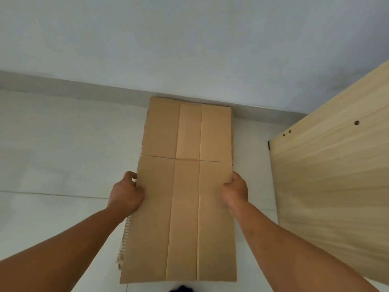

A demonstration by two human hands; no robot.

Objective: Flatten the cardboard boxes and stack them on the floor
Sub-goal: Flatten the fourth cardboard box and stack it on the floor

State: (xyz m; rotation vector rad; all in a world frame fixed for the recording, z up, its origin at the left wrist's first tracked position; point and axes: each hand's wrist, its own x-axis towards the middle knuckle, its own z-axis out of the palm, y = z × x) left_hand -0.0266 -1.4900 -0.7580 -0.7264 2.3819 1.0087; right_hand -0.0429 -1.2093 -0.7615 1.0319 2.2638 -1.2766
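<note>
Brown and thin, the flattened box (185, 207) could land crooked on the pile (123, 239) beneath it if one hand lets go first, or buckle where its far end meets the wall (189, 49). The left hand (126, 194) and right hand (236, 190) each grip a side edge, holding it low over the floor (52, 144). It shows lengthwise creases and a cross seam.
</note>
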